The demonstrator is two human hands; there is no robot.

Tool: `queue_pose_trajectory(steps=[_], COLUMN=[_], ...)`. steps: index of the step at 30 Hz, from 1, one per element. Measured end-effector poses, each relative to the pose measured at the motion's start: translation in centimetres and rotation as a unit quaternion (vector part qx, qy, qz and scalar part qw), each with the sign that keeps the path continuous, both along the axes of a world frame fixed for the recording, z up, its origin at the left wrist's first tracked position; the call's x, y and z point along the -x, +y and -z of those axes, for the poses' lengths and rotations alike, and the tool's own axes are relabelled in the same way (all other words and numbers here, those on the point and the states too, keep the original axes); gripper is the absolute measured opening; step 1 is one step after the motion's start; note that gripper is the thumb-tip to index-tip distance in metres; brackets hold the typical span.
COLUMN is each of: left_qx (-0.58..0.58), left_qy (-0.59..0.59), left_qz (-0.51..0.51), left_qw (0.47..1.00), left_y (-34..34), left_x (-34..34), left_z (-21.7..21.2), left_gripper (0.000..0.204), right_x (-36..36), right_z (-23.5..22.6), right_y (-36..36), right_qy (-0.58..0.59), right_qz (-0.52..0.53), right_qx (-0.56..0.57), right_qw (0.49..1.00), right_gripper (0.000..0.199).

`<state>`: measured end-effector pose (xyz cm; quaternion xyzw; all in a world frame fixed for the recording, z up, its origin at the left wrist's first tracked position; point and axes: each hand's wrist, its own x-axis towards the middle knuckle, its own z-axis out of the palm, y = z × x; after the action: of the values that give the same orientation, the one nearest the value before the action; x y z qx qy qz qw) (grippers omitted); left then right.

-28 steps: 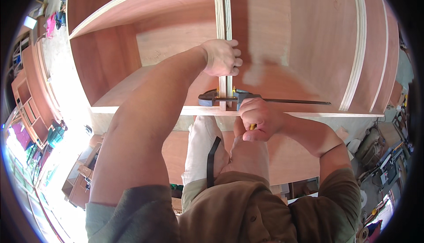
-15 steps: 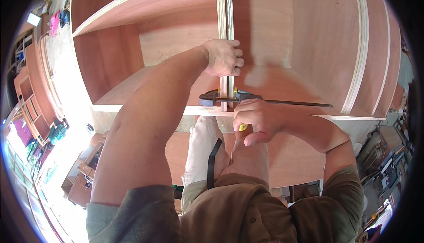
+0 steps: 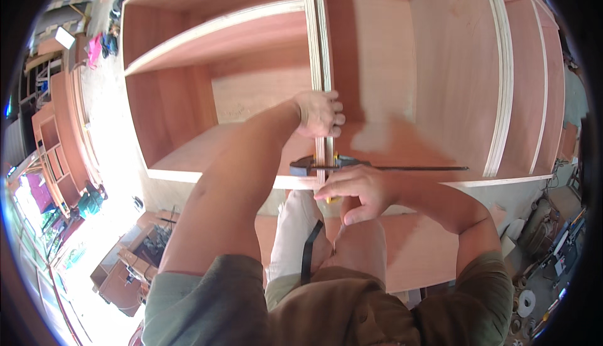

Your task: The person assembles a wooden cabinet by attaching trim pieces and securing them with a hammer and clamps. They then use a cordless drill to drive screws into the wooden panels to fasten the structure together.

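My left hand (image 3: 319,115) is closed around the pale front edges of two upright plywood panels (image 3: 318,38) standing side by side in a wooden cabinet. Below it, a black bar clamp (image 3: 421,169) with yellow pads spans both panels, one jaw on each side. The clamp's bar sticks out to the right. My right hand (image 3: 363,192) is curled over the clamp's handle end, thumb held lower and apart from the fingers. A bit of yellow shows beneath its fingertips; the hand hides most of the handle.
The open cabinet has a shelf (image 3: 220,35) on the left and another upright divider (image 3: 499,88) on the right. Its front bottom edge (image 3: 182,175) runs across just before my legs. A reddish board (image 3: 418,239) lies below. Furniture parts stand far left; tools and rolls clutter the right.
The cabinet and both hands now sit lower in view. My right hand's fingers have shifted left and straightened somewhat over the clamp handle. My left hand keeps its grip on the panels.
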<state>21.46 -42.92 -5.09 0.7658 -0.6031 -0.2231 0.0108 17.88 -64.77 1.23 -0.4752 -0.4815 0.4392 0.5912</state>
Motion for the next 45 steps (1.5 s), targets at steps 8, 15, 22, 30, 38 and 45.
queue_pose_trajectory(steps=[8,15,22,30,38,45], left_qx=[0.052,0.015,0.027,-0.161,-0.1,-0.243], left_qy=[-0.024,-0.016,-0.03,-0.03,0.086,-0.08], left_qz=[-0.004,0.008,0.016,-0.011,-0.35,-0.398], left_qw=[0.998,1.0,0.999,0.986,0.928,0.881], left_y=[0.4,0.2,0.5,-1.1,-1.1,5.5], left_x=[0.2,0.1,0.8,1.5,7.1,14.8], left_z=[0.9,-0.4,0.0,-0.6,-13.4,-1.7], left_gripper=[0.006,0.016,0.019,0.026,0.058,0.095], right_x=[0.9,0.8,4.0,43.6,81.1,72.3], right_z=[0.9,0.3,-7.0,-4.4,-5.6,-10.4], right_y=[-0.4,-0.5,-3.6,-9.5,6.6,17.5], right_qy=[-0.007,-0.008,-0.25,0.309,0.383,0.368], right_qz=[0.033,-0.034,0.396,0.685,0.614,0.792], right_qx=[0.002,0.08,0.209,0.514,0.653,0.476], right_qw=[0.999,0.996,0.858,0.415,0.223,0.104], right_gripper=[0.008,0.02,0.08,0.063,0.027,0.058])
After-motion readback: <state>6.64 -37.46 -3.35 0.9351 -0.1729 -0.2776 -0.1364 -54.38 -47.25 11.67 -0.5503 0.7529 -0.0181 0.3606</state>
